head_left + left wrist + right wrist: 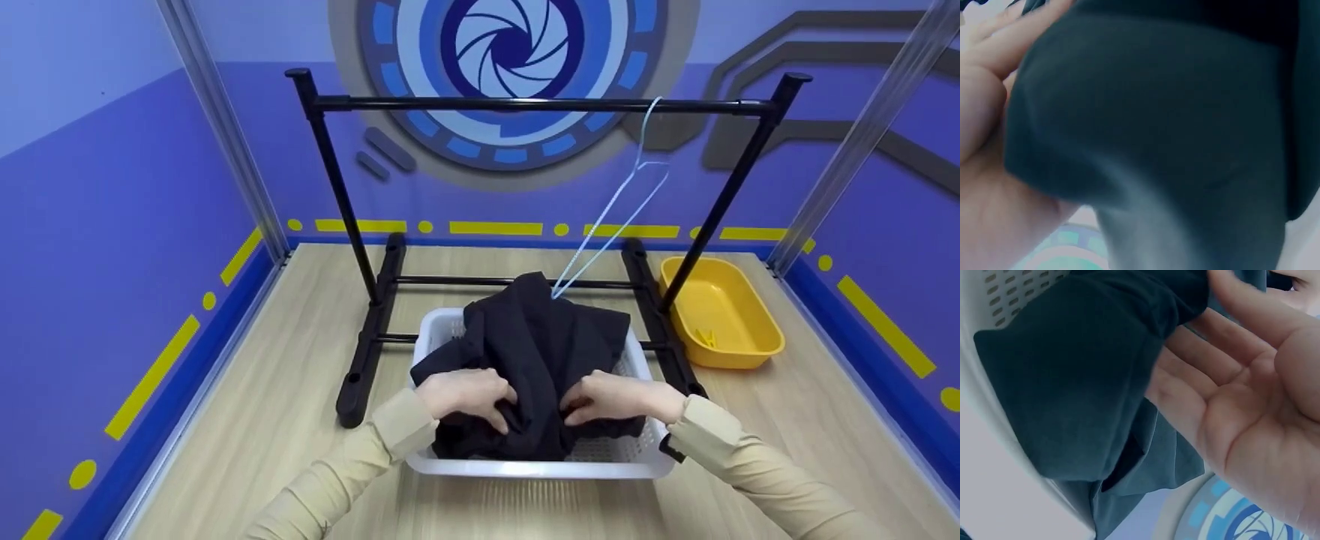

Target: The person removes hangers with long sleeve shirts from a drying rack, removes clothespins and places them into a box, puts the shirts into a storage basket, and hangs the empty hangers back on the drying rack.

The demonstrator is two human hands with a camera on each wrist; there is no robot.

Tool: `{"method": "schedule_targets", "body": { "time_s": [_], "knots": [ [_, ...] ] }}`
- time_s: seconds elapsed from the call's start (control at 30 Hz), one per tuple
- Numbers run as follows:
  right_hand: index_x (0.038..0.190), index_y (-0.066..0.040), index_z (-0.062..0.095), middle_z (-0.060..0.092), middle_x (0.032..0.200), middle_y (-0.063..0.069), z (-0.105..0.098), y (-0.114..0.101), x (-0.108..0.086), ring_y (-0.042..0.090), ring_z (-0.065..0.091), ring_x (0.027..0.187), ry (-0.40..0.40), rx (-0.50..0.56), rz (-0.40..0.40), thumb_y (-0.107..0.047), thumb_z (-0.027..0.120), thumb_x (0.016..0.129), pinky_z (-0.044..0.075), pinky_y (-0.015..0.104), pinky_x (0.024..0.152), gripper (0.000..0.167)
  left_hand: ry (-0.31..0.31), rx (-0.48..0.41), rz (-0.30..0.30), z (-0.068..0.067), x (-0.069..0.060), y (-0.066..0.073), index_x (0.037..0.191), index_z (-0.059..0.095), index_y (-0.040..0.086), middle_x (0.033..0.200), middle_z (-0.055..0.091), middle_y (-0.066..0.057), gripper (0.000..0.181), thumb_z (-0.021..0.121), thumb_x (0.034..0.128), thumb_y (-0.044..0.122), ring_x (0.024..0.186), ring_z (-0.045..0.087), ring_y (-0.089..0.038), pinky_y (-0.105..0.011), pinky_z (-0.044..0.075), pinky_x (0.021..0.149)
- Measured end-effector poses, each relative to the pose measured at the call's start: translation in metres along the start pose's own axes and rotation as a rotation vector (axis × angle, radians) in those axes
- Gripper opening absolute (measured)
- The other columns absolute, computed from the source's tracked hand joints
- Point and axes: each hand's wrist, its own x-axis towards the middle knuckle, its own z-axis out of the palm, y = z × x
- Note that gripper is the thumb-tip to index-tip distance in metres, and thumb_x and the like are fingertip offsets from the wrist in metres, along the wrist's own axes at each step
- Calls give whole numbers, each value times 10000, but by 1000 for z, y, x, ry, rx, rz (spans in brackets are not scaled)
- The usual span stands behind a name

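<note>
A black garment (525, 352) lies bunched over a white basket (540, 469), its far end rising near the basket's back rim. My left hand (466, 394) grips its left side, with thumb and fingers set into the folds. On the right side, my right hand (619, 397) holds the cloth. In the right wrist view the fingers (1190, 363) reach behind a fold and the palm shows. Dark fabric (1157, 107) fills most of the left wrist view and hides the left fingertips. The garment's exact kind cannot be made out.
A black rack (510, 105) stands behind and around the basket. From its rail hangs a light blue wire hanger (611, 206), its lower end meeting the garment's top edge. At the right, a yellow tub (724, 300) contains a yellow clip (705, 339). Walls border the wooden table (247, 420).
</note>
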Motion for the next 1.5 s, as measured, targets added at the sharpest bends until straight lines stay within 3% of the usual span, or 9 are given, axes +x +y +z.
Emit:
{"method": "schedule_targets", "body": {
  "time_s": [0.1,0.3,0.47,0.7,0.8,0.97,1.13,1.3,1.5],
  "knots": [
    [996,-15,659,640,880,-28,-5,2,-1,34,552,739,58,1,-6,-188,608,875,457,227,659,217,74,-25,-6,-11,-3,1,960,706,206,845,645,81,332,695,734,450,733,582,-76,-232,453,654],
    [1027,15,637,647,942,60,-25,7,-1,101,582,814,222,-37,-13,-112,572,897,473,282,699,193,384,19,8,-28,-3,-3,746,667,177,685,575,104,257,629,815,422,587,526,-63,-279,447,545],
    [1089,54,590,644,936,94,-33,12,-2,168,605,793,316,-26,26,-103,570,898,483,309,671,248,530,100,-14,-33,0,-8,849,678,122,763,609,8,273,616,837,388,686,585,-155,-307,466,573],
    [1124,72,565,582,1071,187,-39,28,1,320,536,993,470,-172,63,-162,605,880,408,429,833,340,716,117,-52,-31,10,-27,935,666,63,835,606,-60,325,642,822,367,747,590,-220,-314,474,640],
    [1167,87,524,535,1122,234,-40,34,3,380,488,1036,516,-207,107,-186,624,866,362,474,868,418,732,110,-106,-28,14,-37,995,647,48,874,591,-85,384,632,822,390,772,575,-244,-328,466,675],
    [1264,75,429,451,1196,291,-42,41,5,452,411,1087,499,-170,218,-260,634,856,312,529,889,566,677,60,-191,-26,19,-46,1118,608,56,1009,570,-107,461,606,834,418,894,538,-277,-366,455,733],
    [1315,46,373,412,1220,307,-44,44,7,473,375,1110,463,-139,292,-310,626,855,284,548,902,634,670,66,-197,-28,23,-49,1144,595,53,1068,562,-130,490,605,830,430,977,519,-289,-396,450,766],
    [1338,43,333,387,1237,319,-48,46,12,493,338,1132,463,-138,329,-342,627,849,265,562,910,688,685,112,-206,-32,29,-54,1129,597,51,1000,574,-122,507,595,825,456,892,541,-290,-383,456,740],
    [1344,28,327,365,1275,296,-51,48,18,506,314,1142,463,-134,361,-365,635,836,270,591,887,712,667,119,-258,-36,36,-62,1093,598,66,969,581,-115,496,596,815,476,838,546,-304,-382,452,712]
  ]
}}
